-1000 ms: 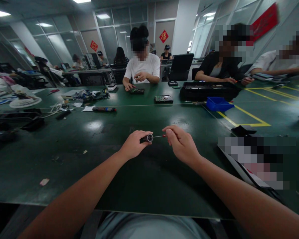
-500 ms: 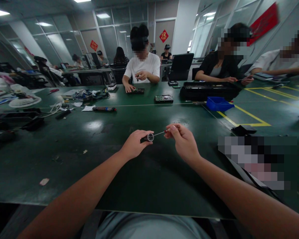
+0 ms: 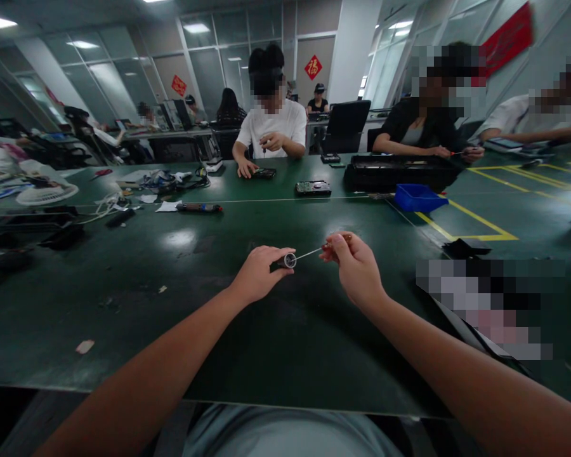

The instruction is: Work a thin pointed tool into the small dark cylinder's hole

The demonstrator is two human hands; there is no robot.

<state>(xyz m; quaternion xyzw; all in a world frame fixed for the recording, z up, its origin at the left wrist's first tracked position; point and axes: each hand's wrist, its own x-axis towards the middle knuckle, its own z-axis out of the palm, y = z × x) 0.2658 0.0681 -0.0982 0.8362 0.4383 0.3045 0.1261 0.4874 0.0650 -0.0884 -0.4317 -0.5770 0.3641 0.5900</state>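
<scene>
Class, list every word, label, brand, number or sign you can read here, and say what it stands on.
"福": on the red diamond sign at the back.
Too small to read: the smaller red diamond farther left.
Too blurred to read: the large red banner, upper right.
No readable text: dark tube in the left hand, thin tool in the right hand.

From our head, we look forward and down: lap (image 3: 290,437) closest at six o'clock, left hand (image 3: 257,276) and right hand (image 3: 359,270) just below mid-dial, table (image 3: 285,355) stretching beyond, wall (image 3: 314,19) far off at twelve.
</scene>
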